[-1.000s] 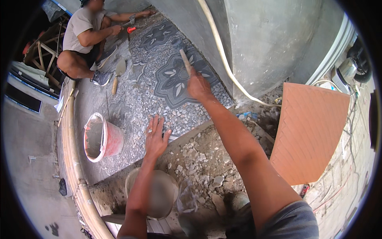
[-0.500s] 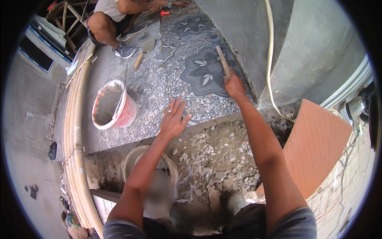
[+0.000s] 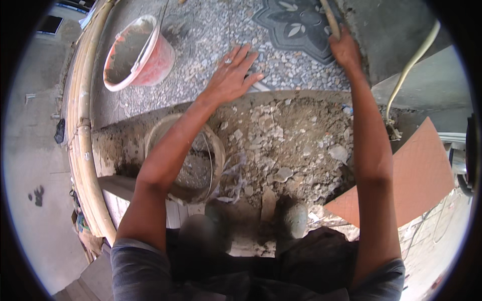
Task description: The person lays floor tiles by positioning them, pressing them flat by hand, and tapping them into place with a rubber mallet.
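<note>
My left hand (image 3: 233, 75) lies flat, fingers spread, on the pebble-patterned floor tile (image 3: 206, 65) close to its near edge. A ring shows on one finger. My right hand (image 3: 347, 52) is closed round the wooden handle of a mallet (image 3: 330, 19), beside the dark flower motif (image 3: 296, 27) at the far right. The mallet's head is cut off by the top of the picture. Left of my left hand, a red and white bucket (image 3: 163, 60) with grey mortar inside stands tilted-looking on the tiles.
Below the tile edge lies broken rubble and soil (image 3: 276, 135). A second bucket (image 3: 218, 155) sits partly behind my left forearm. Bamboo poles (image 3: 80, 110) run along the left. An orange-brown board (image 3: 416, 175) leans at the right, near a pale hose (image 3: 414, 60) and the grey wall.
The view has tipped downward, so the tiles and bucket sit higher and the other person and the trowel are out of sight. My left hand stays flat; my right still grips the mallet.
</note>
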Tool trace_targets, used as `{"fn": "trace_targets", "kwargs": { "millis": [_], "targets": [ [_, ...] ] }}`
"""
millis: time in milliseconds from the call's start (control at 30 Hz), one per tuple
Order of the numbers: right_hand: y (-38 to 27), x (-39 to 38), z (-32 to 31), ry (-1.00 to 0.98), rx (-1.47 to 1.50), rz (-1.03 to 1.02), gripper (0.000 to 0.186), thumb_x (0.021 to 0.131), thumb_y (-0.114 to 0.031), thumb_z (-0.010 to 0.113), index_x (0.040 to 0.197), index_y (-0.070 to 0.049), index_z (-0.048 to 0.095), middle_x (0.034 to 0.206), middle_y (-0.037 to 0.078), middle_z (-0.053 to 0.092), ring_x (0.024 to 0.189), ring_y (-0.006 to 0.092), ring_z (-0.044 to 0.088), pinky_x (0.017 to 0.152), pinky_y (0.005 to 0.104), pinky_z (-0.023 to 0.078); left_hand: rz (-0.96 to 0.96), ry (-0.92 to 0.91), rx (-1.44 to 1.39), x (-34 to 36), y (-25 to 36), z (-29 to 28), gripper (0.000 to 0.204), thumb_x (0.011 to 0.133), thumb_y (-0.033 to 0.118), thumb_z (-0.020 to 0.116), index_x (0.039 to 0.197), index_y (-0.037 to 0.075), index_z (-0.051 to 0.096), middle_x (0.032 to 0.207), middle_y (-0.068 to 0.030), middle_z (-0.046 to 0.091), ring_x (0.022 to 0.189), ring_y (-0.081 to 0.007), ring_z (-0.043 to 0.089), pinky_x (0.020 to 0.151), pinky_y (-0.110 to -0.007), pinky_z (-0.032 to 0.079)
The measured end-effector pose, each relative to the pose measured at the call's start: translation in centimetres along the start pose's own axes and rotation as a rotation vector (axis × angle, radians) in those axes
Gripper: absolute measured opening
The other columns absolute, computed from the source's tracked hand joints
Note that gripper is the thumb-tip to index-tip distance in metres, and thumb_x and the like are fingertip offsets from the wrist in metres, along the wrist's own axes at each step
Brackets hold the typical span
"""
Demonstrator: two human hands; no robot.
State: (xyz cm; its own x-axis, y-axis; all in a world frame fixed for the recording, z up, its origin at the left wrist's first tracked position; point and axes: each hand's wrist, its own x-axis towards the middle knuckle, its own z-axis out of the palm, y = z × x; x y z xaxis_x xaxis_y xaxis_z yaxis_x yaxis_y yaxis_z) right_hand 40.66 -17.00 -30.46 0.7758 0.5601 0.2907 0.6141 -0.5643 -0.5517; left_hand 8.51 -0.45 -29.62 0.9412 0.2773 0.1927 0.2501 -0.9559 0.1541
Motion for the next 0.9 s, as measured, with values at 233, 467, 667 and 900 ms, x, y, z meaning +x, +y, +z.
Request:
{"fn": "trace_targets", "kwargs": {
  "millis": [233,467,667,900],
  "targets": [
    [4.6,4.5,0.9,-0.169,0.142,0.051,0.066,0.088,-0.038,0.060,0.140,0.001,0.050,0.127,0.030,0.061,0.121,0.0411,0.059,0.102,0.0424,0.044,0.318,-0.343,-0.158,-3.7,4.7,-8.1,0.048,0.094,0.048,0.061,0.131,0.018,0.061,0.133,-0.0038,0.062,0.098,-0.0270,0.069,0.089,-0.043,0.055],
    [-2.5,1.0,-1.9,-0.073,0.029,0.123,0.052,0.087,-0.026,0.066,0.132,-0.003,0.056,0.125,0.025,0.063,0.116,0.0419,0.060,0.099,0.0465,0.045,0.104,-0.769,-0.248,-9.3,5.2,-14.6,0.042,0.088,0.046,0.068,0.110,0.011,0.072,0.101,-0.0117,0.072,0.090,-0.0290,0.069,0.085,-0.043,0.052],
    [1.8,1.8,0.0,-0.001,0.242,0.064,0.054,0.086,-0.032,0.069,0.131,-0.005,0.058,0.124,0.027,0.064,0.117,0.0375,0.062,0.099,0.0462,0.045,-0.182,-0.772,-0.033,-8.4,3.7,-18.3,0.040,0.091,0.047,0.065,0.102,0.010,0.074,0.073,-0.0179,0.068,0.079,-0.0379,0.068,0.082,-0.046,0.053],
    [0.8,2.7,-1.3,-0.162,0.128,0.051,0.047,0.091,-0.031,0.060,0.126,0.002,0.059,0.117,0.030,0.065,0.113,0.0446,0.061,0.096,0.0471,0.047,0.041,-0.513,-0.040,-1.3,-0.4,-14.7,0.044,0.092,0.037,0.066,0.122,0.006,0.064,0.114,-0.0150,0.066,0.105,-0.0326,0.065,0.090,-0.046,0.050]
  ]
}}
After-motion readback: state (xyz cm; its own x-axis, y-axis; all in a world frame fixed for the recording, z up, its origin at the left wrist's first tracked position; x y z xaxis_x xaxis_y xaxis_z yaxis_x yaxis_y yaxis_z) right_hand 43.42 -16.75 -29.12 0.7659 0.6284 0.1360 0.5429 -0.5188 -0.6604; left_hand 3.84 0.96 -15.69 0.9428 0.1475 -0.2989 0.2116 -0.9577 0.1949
